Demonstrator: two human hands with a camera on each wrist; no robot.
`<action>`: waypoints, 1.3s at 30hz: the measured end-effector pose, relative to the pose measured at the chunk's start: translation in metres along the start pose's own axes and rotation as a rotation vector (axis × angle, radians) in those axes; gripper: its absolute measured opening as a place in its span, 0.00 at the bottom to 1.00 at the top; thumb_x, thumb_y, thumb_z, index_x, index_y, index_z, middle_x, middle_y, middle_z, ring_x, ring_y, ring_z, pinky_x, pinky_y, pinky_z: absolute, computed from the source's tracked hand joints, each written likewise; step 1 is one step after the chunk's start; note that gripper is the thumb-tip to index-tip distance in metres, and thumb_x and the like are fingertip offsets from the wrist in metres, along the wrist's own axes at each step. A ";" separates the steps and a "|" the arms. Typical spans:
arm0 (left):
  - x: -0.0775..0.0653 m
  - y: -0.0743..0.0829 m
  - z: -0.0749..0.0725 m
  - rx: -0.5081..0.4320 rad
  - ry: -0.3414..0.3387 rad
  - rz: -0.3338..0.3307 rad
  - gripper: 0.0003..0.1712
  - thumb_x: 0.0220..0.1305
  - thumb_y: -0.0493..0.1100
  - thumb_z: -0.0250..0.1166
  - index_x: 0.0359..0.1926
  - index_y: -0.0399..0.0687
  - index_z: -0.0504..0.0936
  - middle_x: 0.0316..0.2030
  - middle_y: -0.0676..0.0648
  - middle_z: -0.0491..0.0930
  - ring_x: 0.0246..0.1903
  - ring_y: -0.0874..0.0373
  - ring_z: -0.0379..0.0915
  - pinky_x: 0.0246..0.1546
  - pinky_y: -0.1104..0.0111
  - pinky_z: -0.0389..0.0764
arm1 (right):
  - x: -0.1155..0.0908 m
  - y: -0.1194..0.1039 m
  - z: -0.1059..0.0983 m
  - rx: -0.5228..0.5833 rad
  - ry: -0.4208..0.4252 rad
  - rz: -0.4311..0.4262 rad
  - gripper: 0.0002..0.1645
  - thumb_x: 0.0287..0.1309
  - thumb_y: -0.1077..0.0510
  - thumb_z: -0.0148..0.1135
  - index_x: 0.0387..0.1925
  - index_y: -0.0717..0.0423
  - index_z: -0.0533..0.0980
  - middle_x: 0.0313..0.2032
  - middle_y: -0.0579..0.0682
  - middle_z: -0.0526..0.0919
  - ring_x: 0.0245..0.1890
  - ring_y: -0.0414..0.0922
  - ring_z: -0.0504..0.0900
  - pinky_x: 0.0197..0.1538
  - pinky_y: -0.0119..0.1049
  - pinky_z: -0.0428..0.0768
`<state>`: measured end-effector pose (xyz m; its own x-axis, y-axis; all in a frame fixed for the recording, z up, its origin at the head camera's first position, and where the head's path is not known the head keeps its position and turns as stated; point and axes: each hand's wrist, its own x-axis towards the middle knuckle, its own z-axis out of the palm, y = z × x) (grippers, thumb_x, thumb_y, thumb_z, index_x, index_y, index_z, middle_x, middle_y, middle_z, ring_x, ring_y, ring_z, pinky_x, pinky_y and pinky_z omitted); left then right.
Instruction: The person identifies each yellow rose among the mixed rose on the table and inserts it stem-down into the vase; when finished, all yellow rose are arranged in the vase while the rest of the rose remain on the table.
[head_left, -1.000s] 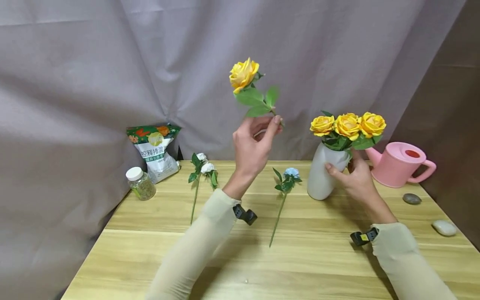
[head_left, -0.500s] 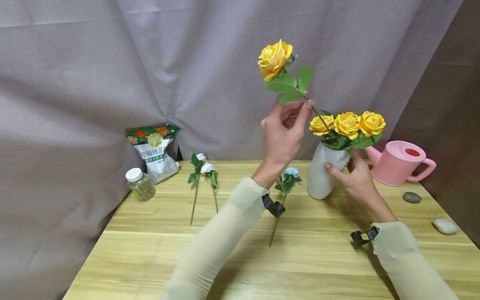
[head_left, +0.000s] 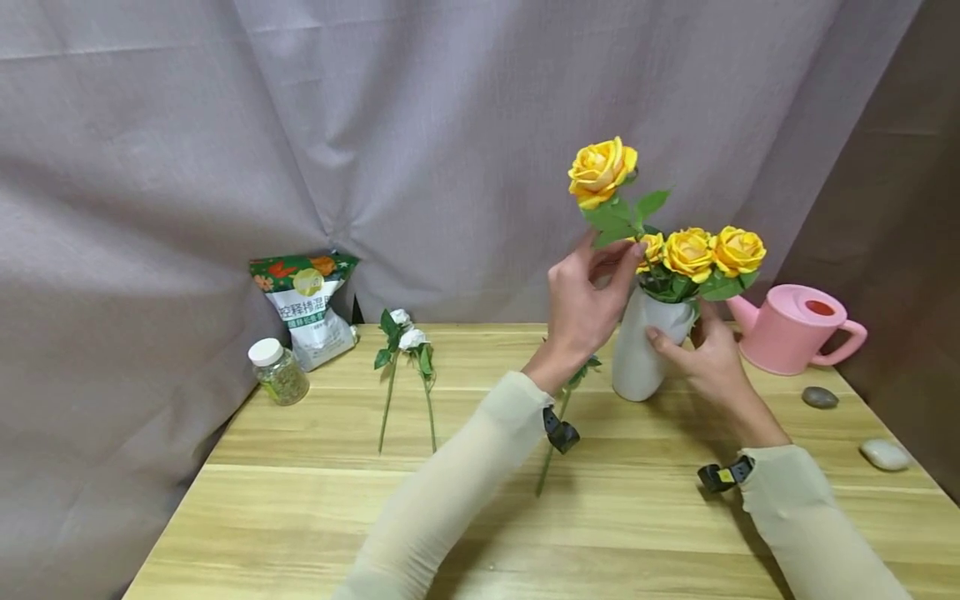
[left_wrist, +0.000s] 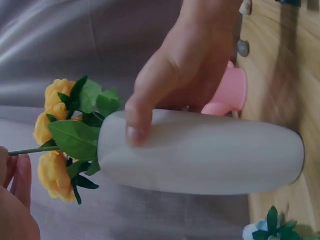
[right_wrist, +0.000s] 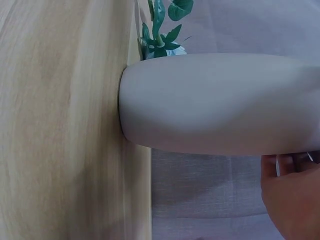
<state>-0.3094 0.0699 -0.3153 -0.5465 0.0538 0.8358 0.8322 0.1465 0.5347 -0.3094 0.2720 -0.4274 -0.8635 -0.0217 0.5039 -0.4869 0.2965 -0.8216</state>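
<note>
My left hand (head_left: pixel 588 302) pinches the stem of a yellow rose (head_left: pixel 602 172) between thumb and fingers, over the mouth of a white vase (head_left: pixel 637 358). In the left wrist view the green stem (left_wrist: pixel 32 150) runs from the fingertips toward the leaves at the vase's mouth; its lower end is hidden there. Three more yellow roses (head_left: pixel 688 255) stand in the vase. My right hand (head_left: pixel 712 358) grips the vase near its top from the right, thumb on the front. The vase stands upright on the wooden table (head_left: pixel 300 517).
A pink watering can (head_left: pixel 787 333) stands right of the vase, with a dark stone (head_left: pixel 820 397) and a pale stone (head_left: pixel 885 455) nearer. White flowers (head_left: pixel 411 337) and a blue flower (right_wrist: pixel 176 50) lie on the table. Farther left are a fertilizer bag (head_left: pixel 307 312) and a jar (head_left: pixel 279 373).
The left hand has carried the rose rightward, first up and then down, so its stem now meets the vase's mouth. The right hand stays on the vase.
</note>
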 end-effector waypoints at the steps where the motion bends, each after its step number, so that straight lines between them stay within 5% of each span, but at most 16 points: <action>1: 0.000 0.000 -0.002 -0.014 0.020 0.009 0.15 0.71 0.44 0.63 0.55 0.45 0.78 0.43 0.43 0.89 0.42 0.64 0.87 0.45 0.81 0.83 | 0.000 -0.002 0.001 0.004 -0.005 0.000 0.49 0.59 0.64 0.68 0.76 0.42 0.56 0.71 0.49 0.66 0.67 0.35 0.67 0.62 0.16 0.68; 6: 0.006 0.017 -0.012 -0.033 0.101 0.070 0.10 0.70 0.37 0.64 0.49 0.36 0.79 0.40 0.38 0.88 0.39 0.51 0.88 0.46 0.77 0.85 | 0.000 -0.023 0.004 0.003 -0.022 -0.004 0.48 0.60 0.63 0.68 0.76 0.41 0.56 0.70 0.49 0.65 0.68 0.35 0.67 0.62 0.15 0.68; 9: 0.010 0.016 -0.009 -0.003 0.095 0.068 0.08 0.70 0.38 0.63 0.46 0.37 0.80 0.40 0.40 0.88 0.39 0.55 0.88 0.46 0.79 0.83 | -0.001 -0.033 0.004 0.013 -0.025 -0.013 0.48 0.60 0.63 0.67 0.76 0.41 0.57 0.71 0.50 0.65 0.69 0.36 0.66 0.63 0.15 0.67; 14: 0.008 0.000 0.004 0.084 0.035 0.009 0.09 0.72 0.45 0.62 0.45 0.44 0.81 0.40 0.47 0.89 0.37 0.71 0.84 0.43 0.85 0.80 | -0.001 -0.032 0.004 0.049 -0.033 -0.031 0.49 0.59 0.66 0.67 0.77 0.42 0.56 0.72 0.49 0.63 0.70 0.38 0.64 0.65 0.16 0.66; 26: -0.032 -0.024 0.006 0.311 -0.170 -0.142 0.09 0.66 0.45 0.69 0.44 0.48 0.88 0.37 0.53 0.85 0.31 0.71 0.79 0.34 0.88 0.77 | -0.005 -0.029 0.011 0.049 -0.027 -0.022 0.48 0.60 0.66 0.67 0.76 0.42 0.57 0.70 0.48 0.66 0.65 0.35 0.69 0.61 0.17 0.70; 32: -0.042 -0.033 0.006 0.258 -0.202 -0.206 0.10 0.65 0.41 0.66 0.47 0.51 0.87 0.37 0.55 0.84 0.33 0.73 0.77 0.35 0.87 0.78 | -0.010 -0.027 0.012 0.030 -0.014 0.001 0.48 0.61 0.64 0.66 0.77 0.39 0.56 0.69 0.49 0.68 0.66 0.36 0.69 0.61 0.16 0.70; 39: -0.031 -0.026 0.017 0.212 -0.196 -0.183 0.13 0.66 0.51 0.69 0.49 0.53 0.86 0.37 0.56 0.83 0.31 0.75 0.75 0.34 0.88 0.77 | -0.005 -0.028 0.005 0.071 -0.028 -0.017 0.50 0.61 0.68 0.65 0.77 0.38 0.55 0.74 0.49 0.63 0.70 0.39 0.65 0.63 0.17 0.69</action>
<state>-0.3161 0.0813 -0.3575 -0.7099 0.1939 0.6771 0.6919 0.3719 0.6188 -0.2919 0.2585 -0.4081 -0.8577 -0.0535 0.5114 -0.5091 0.2278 -0.8300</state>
